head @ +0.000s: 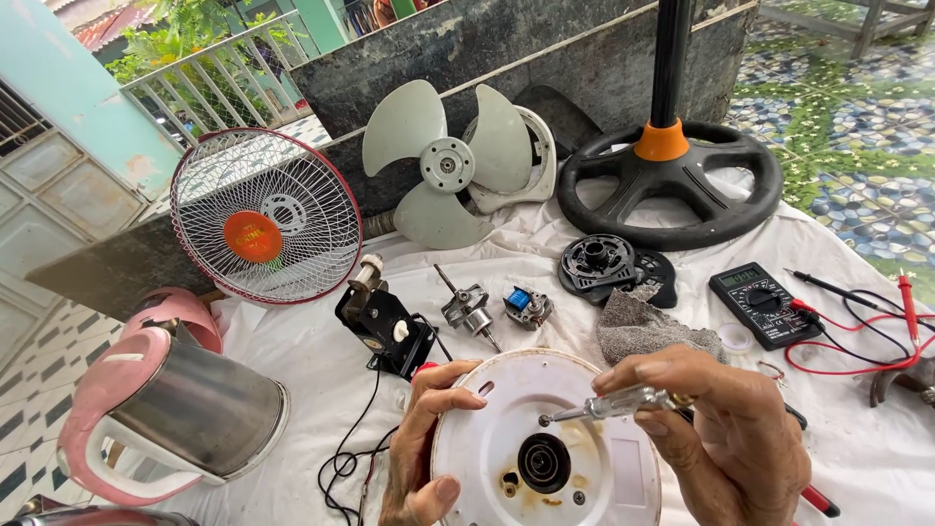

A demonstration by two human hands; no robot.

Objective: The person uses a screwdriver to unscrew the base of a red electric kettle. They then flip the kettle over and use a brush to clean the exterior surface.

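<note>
**Poking at a kettle base on the bench**

Looking down at the white cloth (292, 341) from the head cam, I've got a round white kettle base (541, 443) flipped underside up, sitting low in the middle, right between both hands. My left hand (424, 443) is wrapped around its left rim, thumb on top of the plate and fingers curled round the edge, so it's closed on the base. My right hand (726, 429) comes in from the right side, pinched shut on a clear-handled screwdriver (609, 402), and the tip is touching the plate just above the dark round connector (543, 463) in the centre.

Stuff lying around: a pink and steel kettle (170, 409) on its side at far left, well apart from the base. Behind it leans a fan grille (265, 216) with a red rim. A grey fan blade (443, 166) is propped against the back wall, and a black fan stand base (672, 185) sits to its right. A small motor (387, 326) lies just beyond my left hand, a grey rag (638, 326) just beyond my right. A multimeter (763, 305) with red and black leads is off to the right.
</note>
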